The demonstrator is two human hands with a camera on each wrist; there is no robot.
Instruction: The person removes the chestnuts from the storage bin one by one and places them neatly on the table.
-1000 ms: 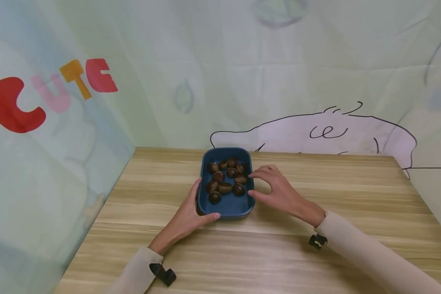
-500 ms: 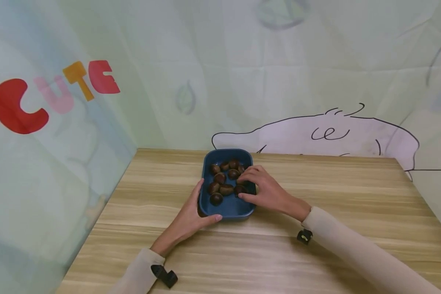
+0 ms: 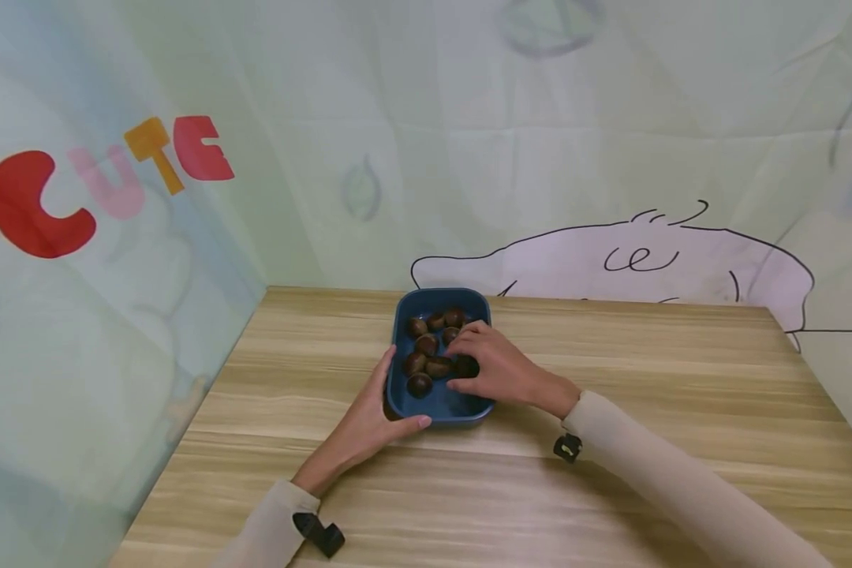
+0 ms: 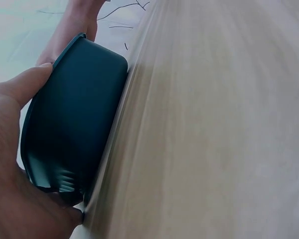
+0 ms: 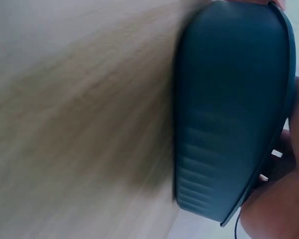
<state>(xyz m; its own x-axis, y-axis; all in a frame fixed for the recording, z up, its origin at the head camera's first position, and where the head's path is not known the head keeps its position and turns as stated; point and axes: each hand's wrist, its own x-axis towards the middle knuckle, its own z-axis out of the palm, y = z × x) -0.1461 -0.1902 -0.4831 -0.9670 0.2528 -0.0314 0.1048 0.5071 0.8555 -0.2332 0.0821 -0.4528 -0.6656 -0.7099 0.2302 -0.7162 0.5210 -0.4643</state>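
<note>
A dark blue plastic tray (image 3: 449, 407) stands on the table with several brown chestnuts (image 3: 419, 385) inside. My left hand (image 3: 365, 418) grips its near left corner, thumb on the front rim and fingers along the left side. In the left wrist view, that thumb lies against the tray's rim (image 4: 74, 104). Over the tray's right rim reaches my right hand (image 3: 500, 367), its thumb and fingers spread apart around a dark chestnut (image 3: 466, 366). Whether they touch it is hard to tell. The tray's outer wall (image 5: 229, 99) hides most of the fingertips in the right wrist view.
The tray sits near the back edge of the wood-grain table (image 3: 610, 339). Behind and to the left hangs a printed cloth backdrop (image 3: 312, 158) with coloured letters and a line drawing. Both sleeves carry small black wrist devices (image 3: 568, 447).
My right hand has moved left from outside the tray's right rim to inside, over the right-hand chestnuts. The left hand keeps its hold on the tray. The view has shifted slightly.
</note>
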